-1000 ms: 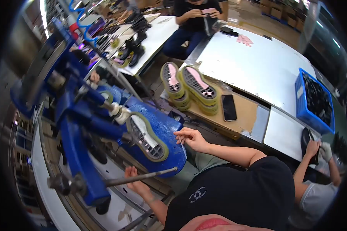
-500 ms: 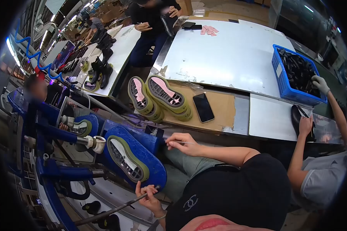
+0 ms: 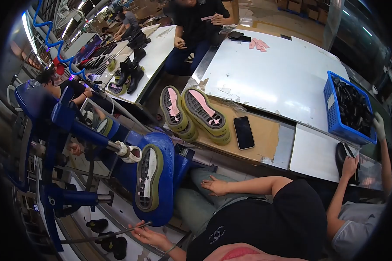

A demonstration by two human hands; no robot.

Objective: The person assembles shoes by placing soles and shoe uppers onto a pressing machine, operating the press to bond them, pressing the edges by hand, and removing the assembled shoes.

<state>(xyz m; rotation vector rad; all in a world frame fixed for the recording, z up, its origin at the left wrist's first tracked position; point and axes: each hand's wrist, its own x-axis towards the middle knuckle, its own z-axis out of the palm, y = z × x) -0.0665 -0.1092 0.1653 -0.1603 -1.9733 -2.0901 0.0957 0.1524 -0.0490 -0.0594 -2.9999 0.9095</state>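
My left hand [image 3: 149,235] is at the bottom, its fingers around the end of a thin metal lever rod [image 3: 104,237]. Above that hand, a blue machine pad [image 3: 164,182] carries a shoe sole [image 3: 148,178] with an olive-green rim and white strips inside. A metal press shaft [image 3: 125,151] with a white-wrapped tip reaches to the sole's upper edge. My right hand [image 3: 215,185] lies on my thigh, fingers spread, holding nothing visible.
Stacked olive soles [image 3: 204,114] with pink strips stand on cardboard beside a phone [image 3: 244,132]. A blue basket [image 3: 335,117] of black parts is at right, where a co-worker holds a black shoe [image 3: 345,162]. Another person sits at the far table edge.
My right hand, which held a thin light stick, has come down onto my thigh. My left hand has moved down with the lever end. The pad looks turned more upright, and the view has shifted.
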